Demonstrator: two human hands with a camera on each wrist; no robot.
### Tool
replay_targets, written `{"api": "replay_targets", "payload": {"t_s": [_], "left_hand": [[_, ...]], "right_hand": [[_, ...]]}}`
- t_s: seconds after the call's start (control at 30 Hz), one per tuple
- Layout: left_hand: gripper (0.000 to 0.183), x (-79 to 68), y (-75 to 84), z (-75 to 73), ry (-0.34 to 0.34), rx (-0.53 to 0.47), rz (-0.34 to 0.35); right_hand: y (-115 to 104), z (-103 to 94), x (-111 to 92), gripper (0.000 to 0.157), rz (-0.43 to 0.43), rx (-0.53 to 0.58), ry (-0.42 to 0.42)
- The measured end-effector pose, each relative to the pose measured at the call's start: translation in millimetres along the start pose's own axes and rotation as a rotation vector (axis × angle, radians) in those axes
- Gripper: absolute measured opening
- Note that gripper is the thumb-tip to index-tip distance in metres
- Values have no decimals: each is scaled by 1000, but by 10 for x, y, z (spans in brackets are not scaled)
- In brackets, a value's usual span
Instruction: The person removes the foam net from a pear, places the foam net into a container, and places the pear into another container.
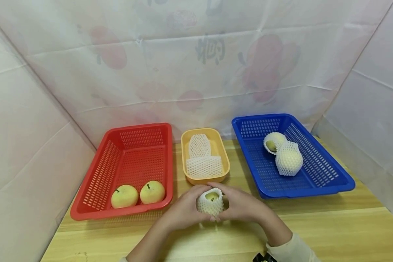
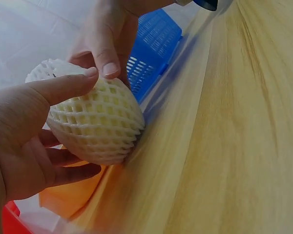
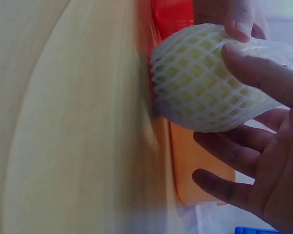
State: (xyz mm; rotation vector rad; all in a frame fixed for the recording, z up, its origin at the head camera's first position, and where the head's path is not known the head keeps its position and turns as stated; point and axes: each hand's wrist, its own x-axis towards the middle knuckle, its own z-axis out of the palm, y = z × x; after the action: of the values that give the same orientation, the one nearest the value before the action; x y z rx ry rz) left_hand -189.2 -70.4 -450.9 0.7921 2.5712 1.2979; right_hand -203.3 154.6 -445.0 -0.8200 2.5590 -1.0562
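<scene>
A yellow pear in a white foam net [image 1: 211, 204] stands upright on the wooden table at the near middle, its stem end showing through the net's open top. My left hand [image 1: 187, 206] holds it from the left, thumb on the near side and fingers curled behind. From the right, my right hand [image 1: 240, 203] holds the same pear, its thumb close to the left thumb. In the left wrist view the net [image 2: 95, 119] covers the pear's side down to the table. The right wrist view shows the right thumb [image 3: 259, 73] against the netting.
At left, a red basket [image 1: 95, 156] contains two bare pears [image 1: 124, 196]. A yellow tray [image 1: 225, 156] behind the hands holds two flat foam nets [image 1: 204, 166]. The blue basket [image 1: 252, 171] at right contains two netted pears [image 1: 289, 159]. White cloth walls [image 1: 190, 72] enclose the table.
</scene>
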Motion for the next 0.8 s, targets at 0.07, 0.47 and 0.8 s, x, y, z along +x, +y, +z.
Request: {"api": "replay_targets", "payload": {"t_s": [0.07, 0.47, 0.8], "left_hand": [[81, -4, 13, -8, 10, -5, -6], [77, -9, 22, -38, 6, -64, -45], [71, -14, 44, -54, 30, -77, -39]], "right_hand": [[-8, -4, -8, 95, 7, 2, 9], [-96, -75, -48, 84, 5, -55, 28], [-95, -97, -50, 59, -10, -59, 41]]}}
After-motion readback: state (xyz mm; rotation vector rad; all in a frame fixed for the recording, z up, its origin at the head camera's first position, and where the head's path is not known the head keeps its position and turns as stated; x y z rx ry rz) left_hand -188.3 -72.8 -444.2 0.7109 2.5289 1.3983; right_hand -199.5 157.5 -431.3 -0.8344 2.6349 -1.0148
